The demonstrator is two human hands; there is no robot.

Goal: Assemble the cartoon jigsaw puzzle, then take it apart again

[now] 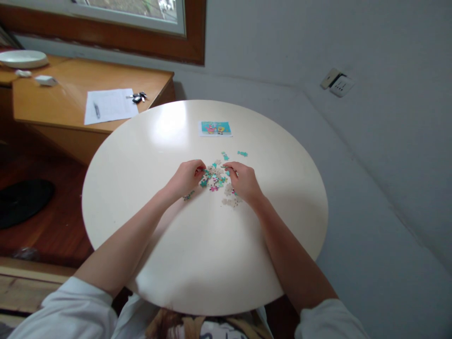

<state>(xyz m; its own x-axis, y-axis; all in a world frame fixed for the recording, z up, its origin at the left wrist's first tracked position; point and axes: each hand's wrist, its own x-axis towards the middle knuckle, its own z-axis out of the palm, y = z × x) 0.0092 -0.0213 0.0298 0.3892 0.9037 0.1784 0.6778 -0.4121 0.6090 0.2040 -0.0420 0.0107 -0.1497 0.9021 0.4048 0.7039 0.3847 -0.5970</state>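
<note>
A small heap of jigsaw pieces [216, 178], teal, pink and pale, lies near the middle of a round cream table [148, 155]. My left hand [186, 178] rests at the heap's left edge, fingers curled and pinched on a puzzle piece. On the right edge is my right hand [243, 181], fingers bent down into the pieces and pinched on one. Two stray teal pieces [242, 153] lie just beyond the heap. A small printed cartoon picture [215, 128] lies flat farther back on the table.
A wooden desk [63, 99] stands to the left with a sheet of paper and pen [109, 105], keys [138, 97], a white plate [23, 58] and small white objects. A wall socket [338, 84] is at the right. A dark round object [21, 200] lies on the floor.
</note>
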